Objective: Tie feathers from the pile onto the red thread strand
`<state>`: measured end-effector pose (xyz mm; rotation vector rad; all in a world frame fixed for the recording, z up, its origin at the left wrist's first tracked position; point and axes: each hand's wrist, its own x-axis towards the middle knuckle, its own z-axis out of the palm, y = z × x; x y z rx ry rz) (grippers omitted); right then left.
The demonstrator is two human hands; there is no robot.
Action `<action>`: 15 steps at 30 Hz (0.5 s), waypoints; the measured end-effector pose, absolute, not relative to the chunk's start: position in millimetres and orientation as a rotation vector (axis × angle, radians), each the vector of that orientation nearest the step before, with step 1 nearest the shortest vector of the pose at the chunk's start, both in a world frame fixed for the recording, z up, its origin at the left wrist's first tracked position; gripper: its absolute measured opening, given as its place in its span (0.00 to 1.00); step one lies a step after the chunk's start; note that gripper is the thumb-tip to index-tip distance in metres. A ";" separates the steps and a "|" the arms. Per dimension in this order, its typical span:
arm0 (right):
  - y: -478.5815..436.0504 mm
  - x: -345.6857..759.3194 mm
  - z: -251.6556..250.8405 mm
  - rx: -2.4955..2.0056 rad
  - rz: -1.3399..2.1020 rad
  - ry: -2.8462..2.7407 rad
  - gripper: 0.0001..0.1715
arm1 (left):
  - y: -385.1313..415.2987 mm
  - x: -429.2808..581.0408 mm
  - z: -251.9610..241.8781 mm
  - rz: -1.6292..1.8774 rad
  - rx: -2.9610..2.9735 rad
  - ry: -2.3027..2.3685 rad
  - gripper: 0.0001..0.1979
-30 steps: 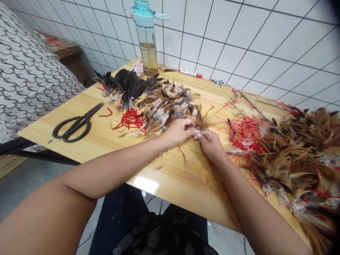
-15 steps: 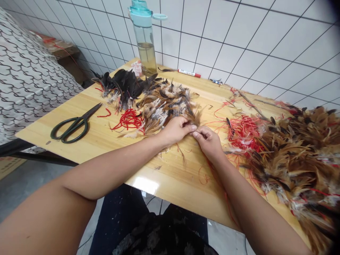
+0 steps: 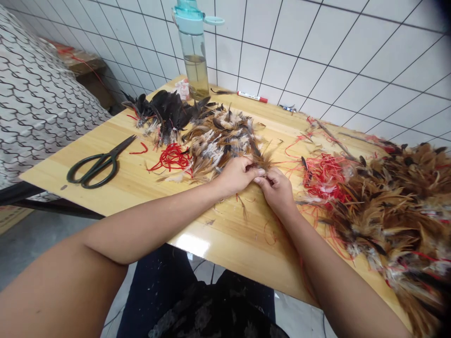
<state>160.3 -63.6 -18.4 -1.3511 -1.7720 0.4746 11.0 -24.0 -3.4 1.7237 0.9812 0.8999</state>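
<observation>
My left hand (image 3: 239,175) and my right hand (image 3: 277,186) meet fingertip to fingertip over the middle of the wooden table (image 3: 211,234). Both are closed in a pinch on a small bunch of brown feathers (image 3: 265,159), whose tips fan out beyond the fingers. The quill ends are hidden by my thumbs and fingers. Just behind my left hand lies a loose pile of brown and white feathers (image 3: 221,134). A tangle of thin red string (image 3: 326,178) spreads to the right of my right hand.
Black-handled scissors (image 3: 97,164) lie at the left, beside cut red cords (image 3: 172,158). Black feathers (image 3: 169,110) sit behind them, near a water bottle (image 3: 195,61). A red-and-white marker (image 3: 252,97) lies by the tiled wall. A large heap of brown feathers (image 3: 398,197) covers the right side.
The feather tips between my hands now stand up and fan out more. My hands stay pinched together, shifted very slightly. The view has tilted a little.
</observation>
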 end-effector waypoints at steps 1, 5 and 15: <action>-63.5 160.8 -18.3 -1.345 0.478 -1.767 0.15 | -24.2 11.3 -3.0 0.901 1.736 0.982 0.09; -63.1 162.8 -17.7 -1.326 0.517 -1.757 0.15 | -25.2 13.5 -4.8 0.919 1.661 0.919 0.08; -64.5 166.6 -16.7 -1.348 0.926 -1.323 0.14 | -12.8 -6.3 12.5 1.066 1.758 0.930 0.08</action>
